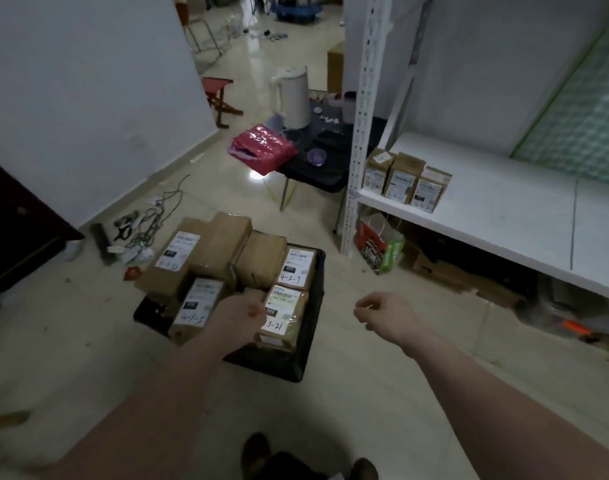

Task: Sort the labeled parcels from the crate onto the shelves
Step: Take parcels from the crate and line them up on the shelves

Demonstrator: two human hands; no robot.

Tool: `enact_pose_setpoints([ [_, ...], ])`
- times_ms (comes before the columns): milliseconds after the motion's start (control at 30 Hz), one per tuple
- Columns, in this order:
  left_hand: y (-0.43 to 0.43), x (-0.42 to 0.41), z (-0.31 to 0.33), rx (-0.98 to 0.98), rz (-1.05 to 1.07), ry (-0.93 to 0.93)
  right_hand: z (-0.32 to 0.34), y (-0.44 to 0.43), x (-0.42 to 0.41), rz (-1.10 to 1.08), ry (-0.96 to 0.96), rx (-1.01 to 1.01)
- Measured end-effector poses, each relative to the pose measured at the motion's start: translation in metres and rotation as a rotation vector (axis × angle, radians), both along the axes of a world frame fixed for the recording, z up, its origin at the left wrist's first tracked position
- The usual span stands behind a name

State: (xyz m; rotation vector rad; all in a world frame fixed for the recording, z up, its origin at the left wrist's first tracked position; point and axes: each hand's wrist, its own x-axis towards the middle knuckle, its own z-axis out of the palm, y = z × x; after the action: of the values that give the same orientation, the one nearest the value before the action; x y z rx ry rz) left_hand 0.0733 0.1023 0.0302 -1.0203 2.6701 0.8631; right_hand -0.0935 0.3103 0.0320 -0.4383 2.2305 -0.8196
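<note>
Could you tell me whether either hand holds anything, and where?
The right hand holds nothing; the left hand curls against the 3-21 parcel at its left edge, grip unclear.

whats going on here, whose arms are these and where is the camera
There is no machine here: a person wears a camera on the head, so this single picture looks forward and down at their own arms. On the floor stands a black crate filled with brown labelled parcels. The left hand reaches onto the parcel marked 3-21; whether its grip has closed is unclear. The right hand hangs in the air, loosely curled, nothing seen in it. To the right a white shelf carries three parcels.
</note>
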Motion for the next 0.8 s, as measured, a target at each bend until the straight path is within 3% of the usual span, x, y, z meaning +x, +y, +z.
enact_pose_setpoints([
  [267, -0.089, 0.119, -0.021, 0.071, 0.107, -0.035, -0.023, -0.108, 0.070, 0.130, 0.010, 0.090],
  [467, -0.189, 0.210, -0.028, 0.094, 0.246, -0.082, -0.061, -0.201, 0.153, 0.194, -0.091, 0.138],
  [633, -0.230, 0.212, -0.046, 0.118, 0.192, -0.115, -0.078, -0.245, 0.191, 0.000, -0.323, 0.112],
  [800, -0.230, 0.182, -0.075, 0.395, 0.231, -0.093, -0.097, -0.260, 0.192, -0.205, -0.447, 0.065],
])
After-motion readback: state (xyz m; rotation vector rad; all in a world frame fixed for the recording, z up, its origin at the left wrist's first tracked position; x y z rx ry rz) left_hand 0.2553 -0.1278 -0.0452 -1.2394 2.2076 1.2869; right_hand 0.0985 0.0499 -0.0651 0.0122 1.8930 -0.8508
